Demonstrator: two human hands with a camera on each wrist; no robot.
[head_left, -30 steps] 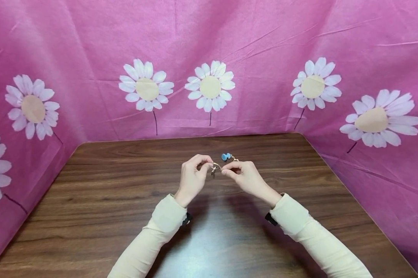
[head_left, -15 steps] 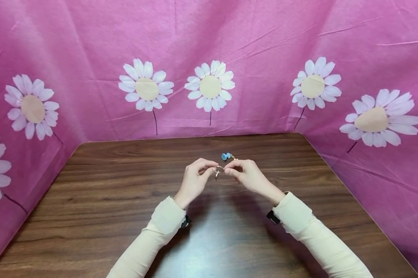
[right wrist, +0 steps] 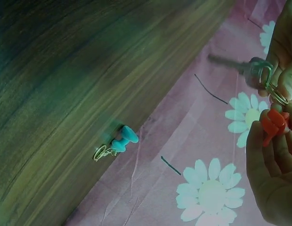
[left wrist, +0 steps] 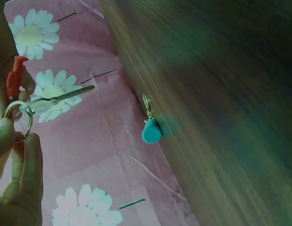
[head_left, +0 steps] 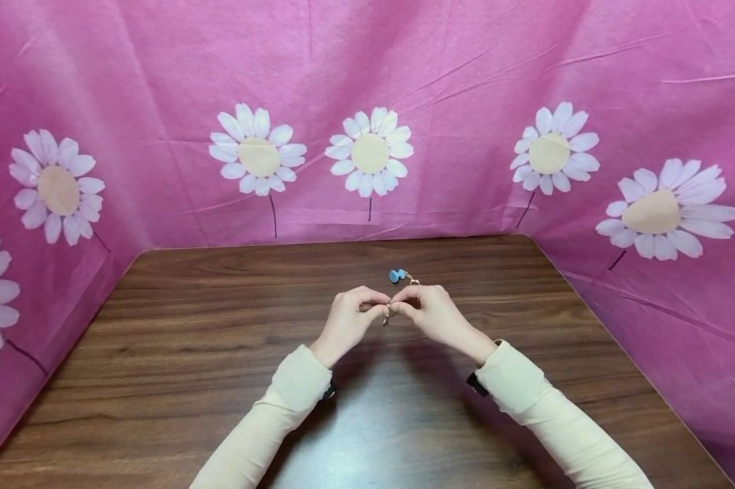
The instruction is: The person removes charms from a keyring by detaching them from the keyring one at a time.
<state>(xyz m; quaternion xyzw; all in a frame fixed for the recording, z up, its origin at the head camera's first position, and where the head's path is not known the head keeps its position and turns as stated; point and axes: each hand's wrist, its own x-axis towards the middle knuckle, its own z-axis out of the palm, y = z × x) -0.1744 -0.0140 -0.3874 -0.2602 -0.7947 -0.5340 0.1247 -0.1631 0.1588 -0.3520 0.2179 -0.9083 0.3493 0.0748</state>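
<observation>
Above the middle of the wooden table [head_left: 221, 353], my two hands meet fingertip to fingertip. The left hand [head_left: 375, 309] pinches a small metal key ring [left wrist: 18, 117], from which a thin fork-shaped metal charm [left wrist: 61, 98] sticks out. The right hand [head_left: 405, 307] pinches a red charm [right wrist: 273, 123] right beside the key ring [right wrist: 278, 96]. In the head view only a bit of the ring [head_left: 388, 313] shows between the fingers. A blue charm [head_left: 397, 275] with a gold clasp lies on the table just behind the hands, apart from them.
Pink cloth with white daisies [head_left: 367, 153] walls in the table at the back and on both sides. The cloth meets the table edge close behind the blue charm [right wrist: 125, 137]. Cream sleeves [head_left: 282, 401] cover both forearms.
The hands have drawn closer together and dropped slightly, so the ring is now mostly hidden between the fingertips. The blue charm has not moved.
</observation>
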